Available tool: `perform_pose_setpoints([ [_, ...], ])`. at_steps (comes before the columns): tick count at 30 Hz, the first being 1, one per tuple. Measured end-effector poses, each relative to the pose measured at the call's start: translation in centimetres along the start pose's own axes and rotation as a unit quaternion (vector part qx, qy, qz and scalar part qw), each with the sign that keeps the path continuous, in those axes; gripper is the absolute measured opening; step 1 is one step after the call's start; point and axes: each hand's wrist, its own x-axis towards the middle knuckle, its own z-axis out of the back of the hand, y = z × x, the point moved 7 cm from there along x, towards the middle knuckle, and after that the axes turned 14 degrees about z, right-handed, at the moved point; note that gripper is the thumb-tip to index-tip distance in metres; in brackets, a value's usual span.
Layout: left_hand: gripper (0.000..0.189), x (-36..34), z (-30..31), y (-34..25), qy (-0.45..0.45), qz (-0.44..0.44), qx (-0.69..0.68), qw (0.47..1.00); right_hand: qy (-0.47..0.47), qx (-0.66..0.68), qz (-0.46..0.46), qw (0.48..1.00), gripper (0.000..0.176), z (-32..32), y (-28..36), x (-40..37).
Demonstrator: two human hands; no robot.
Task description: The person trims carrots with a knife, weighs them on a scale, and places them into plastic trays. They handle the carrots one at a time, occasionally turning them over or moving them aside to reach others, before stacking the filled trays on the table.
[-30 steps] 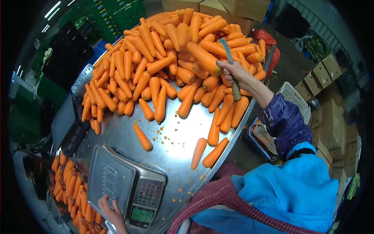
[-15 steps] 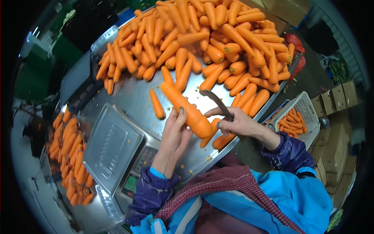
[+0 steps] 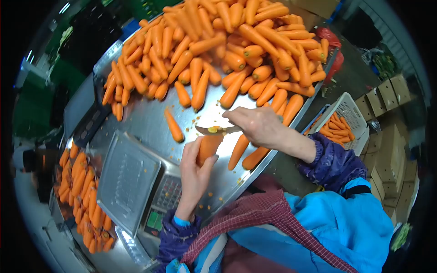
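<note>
My left hand is closed around a thick carrot, its top end turned up toward the knife. In my right hand is a knife with a dark, curved blade. The blade lies across the carrot's top end, and a small yellowish slice rests on it. Part of the carrot is hidden by my left fingers, and the knife's handle by my right hand. A single carrot lies on the metal table to the left of the blade. Two more carrots lie below my right hand.
A big heap of carrots covers the table's far side. A weighing scale stands at the left, with another carrot pile beyond it. On the right are a white crate holding carrots and several cardboard boxes.
The carrot in my left hand has turned, its top end now facing up and away. My right hand has brought the blade across that end, and a slice now sits on the blade.
</note>
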Motion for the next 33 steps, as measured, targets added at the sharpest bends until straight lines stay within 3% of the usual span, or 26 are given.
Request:
perform_pose_setpoints([
  [3,0.05,-0.5,0.3,0.3,0.027,0.028,-0.039,0.998,-0.004,0.043,-0.123,0.991,0.018,-2.4,-7.5,-3.4],
  [4,0.048,-0.6,0.0,0.5,0.061,0.091,-0.146,0.983,-0.047,0.095,-0.158,0.982,0.018,-1.6,-9.2,-3.6],
  [5,0.048,-0.6,-0.2,0.5,0.065,0.083,-0.148,0.983,-0.05,0.087,-0.159,0.982,0.018,-0.8,-10.8,-3.5],
  [7,0.044,-0.6,-0.1,2.0,0.063,0.154,-0.241,0.956,-0.083,-0.049,-0.229,0.969,0.021,1.8,-15.1,-4.0],
  [9,0.043,-0.5,-0.3,2.9,0.068,0.161,-0.286,0.942,-0.105,-0.176,-0.236,0.95,0.028,3.9,-19.2,-4.5],
  [11,0.039,-0.8,-0.8,3.3,0.069,0.233,-0.417,0.876,-0.095,-0.222,-0.312,0.919,0.033,5.7,-22.6,-5.2],
  [15,0.036,-0.6,-1.1,4.0,0.082,0.242,-0.482,0.838,-0.03,-0.24,-0.384,0.891,0.044,6.5,-26.7,-6.3],
  [19,0.034,-0.4,-1.5,3.6,0.093,0.234,-0.512,0.821,0.012,-0.121,-0.399,0.909,0.034,7.2,-29.9,-7.2],
  [20,0.033,-0.4,-1.5,3.3,0.086,0.235,-0.53,0.81,-0.013,-0.009,-0.405,0.914,0.026,6.8,-30.2,-7.3],
  [21,0.033,-0.3,-1.6,3.1,0.079,0.236,-0.548,0.798,-0.011,-0.009,-0.405,0.914,0.026,7.2,-29.4,-7.3],
  [22,0.033,-0.2,-1.6,3.2,0.078,0.238,-0.55,0.797,-0.065,0.142,-0.434,0.887,0.026,6.9,-27.9,-7.8],
  [23,0.031,-0.1,-1.4,3.2,0.069,0.224,-0.475,0.848,-0.117,0.291,-0.451,0.836,0.026,6.0,-26.5,-8.1],
  [24,0.03,0.0,-1.2,3.1,0.059,0.21,-0.397,0.892,-0.127,0.338,-0.428,0.829,0.024,5.5,-25.3,-8.2],
  [25,0.03,0.0,-1.2,2.7,0.055,0.212,-0.399,0.891,-0.123,0.34,-0.427,0.829,0.024,5.3,-23.4,-8.1],
  [27,0.018,0.2,-0.7,0.6,0.025,0.158,-0.238,0.958,-0.182,0.495,-0.417,0.74,0.025,5.0,-18.8,-7.4],
  [29,0.018,0.4,-0.6,0.2,0.016,0.16,-0.187,0.969,-0.151,0.548,-0.394,0.722,0.033,4.0,-16.7,-7.2],
  [30,0.026,0.7,-0.4,-2.0,-0.005,0.02,-0.045,0.999,-0.128,0.597,-0.368,0.701,0.041,3.4,-15.3,-7.0],
  [31,0.035,0.4,-0.8,-4.1,-0.022,-0.12,0.099,0.988,-0.125,0.602,-0.372,0.695,0.041,3.0,-14.0,-6.9],
  [33,0.052,0.0,-1.8,-7.1,-0.041,-0.252,0.237,0.937,-0.118,0.562,-0.367,0.732,0.043,2.9,-11.3,-5.7],
])
